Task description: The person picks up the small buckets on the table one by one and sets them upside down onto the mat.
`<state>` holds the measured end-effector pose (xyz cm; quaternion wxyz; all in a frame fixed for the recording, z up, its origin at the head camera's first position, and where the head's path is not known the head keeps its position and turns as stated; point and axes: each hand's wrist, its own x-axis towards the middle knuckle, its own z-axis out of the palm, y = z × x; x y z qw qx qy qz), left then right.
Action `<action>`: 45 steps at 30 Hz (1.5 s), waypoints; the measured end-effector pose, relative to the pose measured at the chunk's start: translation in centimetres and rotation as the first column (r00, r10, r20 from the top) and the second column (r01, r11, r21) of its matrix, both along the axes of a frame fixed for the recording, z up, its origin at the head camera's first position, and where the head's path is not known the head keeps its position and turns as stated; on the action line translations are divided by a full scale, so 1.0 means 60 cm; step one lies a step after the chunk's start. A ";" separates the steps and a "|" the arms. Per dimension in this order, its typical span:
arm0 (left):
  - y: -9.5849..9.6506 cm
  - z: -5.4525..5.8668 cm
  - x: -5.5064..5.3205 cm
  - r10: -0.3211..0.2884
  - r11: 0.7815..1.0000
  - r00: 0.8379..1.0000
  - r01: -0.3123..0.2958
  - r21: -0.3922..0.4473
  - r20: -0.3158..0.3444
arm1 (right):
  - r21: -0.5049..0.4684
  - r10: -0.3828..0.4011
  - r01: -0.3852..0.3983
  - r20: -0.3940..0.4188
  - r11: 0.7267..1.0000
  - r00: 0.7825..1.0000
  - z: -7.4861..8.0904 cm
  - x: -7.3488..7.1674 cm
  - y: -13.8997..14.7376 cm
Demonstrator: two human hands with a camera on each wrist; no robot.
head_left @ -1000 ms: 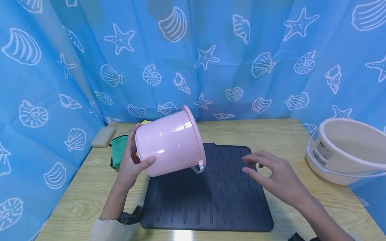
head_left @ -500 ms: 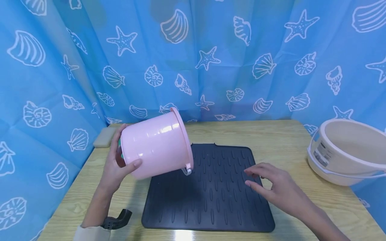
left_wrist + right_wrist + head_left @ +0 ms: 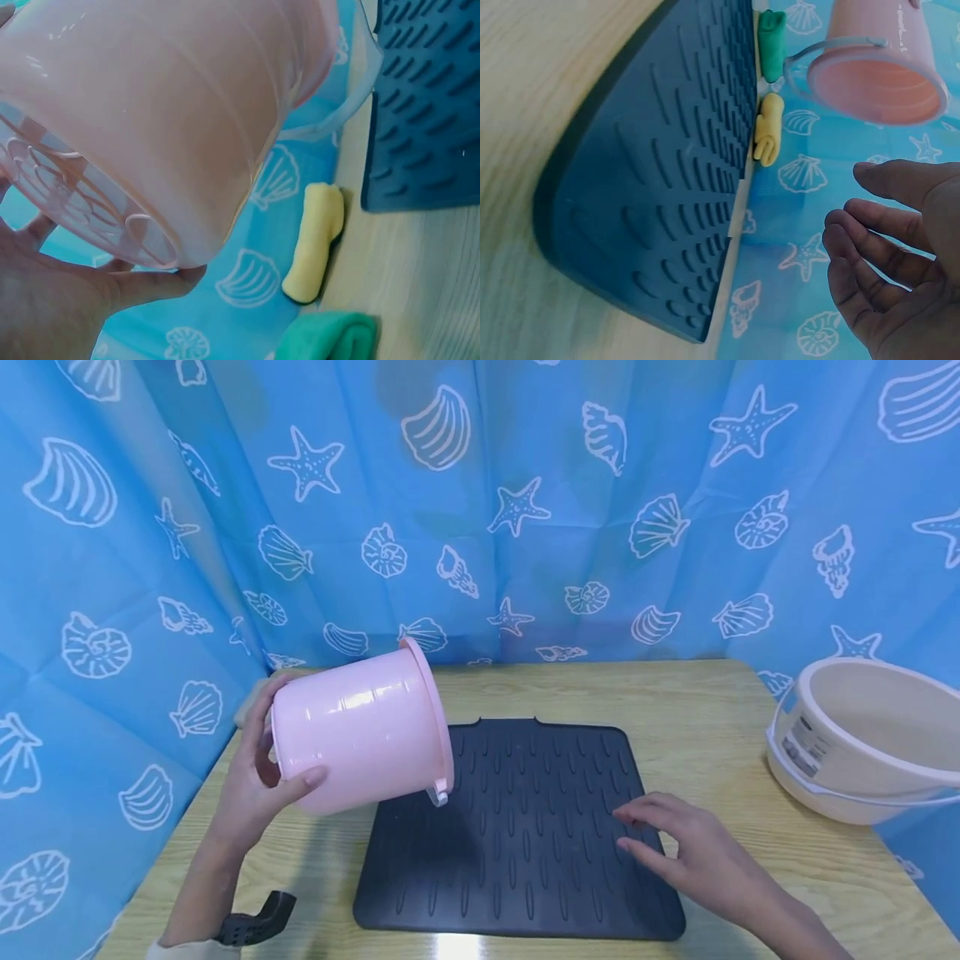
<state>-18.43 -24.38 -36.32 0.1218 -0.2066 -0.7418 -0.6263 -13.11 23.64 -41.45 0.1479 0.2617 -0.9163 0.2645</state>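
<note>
The left hand [image 3: 249,789] holds the pink bucket [image 3: 352,735] by its base end, thumb pressed on the near side wall and fingers around the bottom edge; the exact contact of the hidden fingertips cannot be told. The right hand [image 3: 690,847] grips nothing: its fingers are loosely bent, thumb apart from them, over the right side of the dark ribbed mat [image 3: 540,835].

The bucket is in the air, tipped on its side above the left part of the worktop [image 3: 637,693], its rim [image 3: 433,718] towards the right and its handle [image 3: 367,82] hanging loose from it. It looks like thin, stiff plastic, so it should be light but bulky; the glossy, smooth wall could slip under one thumb, and the loose handle could swing. The raised edge of the base gives the fingers something to hook, and the rim looks like the surest place for a second hand.

Beyond the bucket, a yellow cloth [image 3: 313,244] and a green cloth [image 3: 326,337] lie near each other on the worktop, and a cream bucket [image 3: 832,760] stands at the far right, before the blue curtain [image 3: 562,552]
</note>
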 end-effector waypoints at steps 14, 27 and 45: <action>-0.045 0.013 0.023 0.059 0.998 0.997 -0.058 -0.013 0.053 | 0.106 0.016 -0.025 0.079 0.994 0.997 -0.042 -0.003 0.000; -0.078 0.023 0.020 0.108 0.989 0.993 -0.103 -0.102 0.046 | 0.200 -0.022 -0.028 0.246 0.979 0.969 -0.074 -0.011 -0.009; -0.105 0.044 0.001 0.208 0.880 0.978 -0.184 -0.438 0.007 | 0.230 -0.001 -0.073 0.307 0.970 0.952 -0.100 -0.011 -0.015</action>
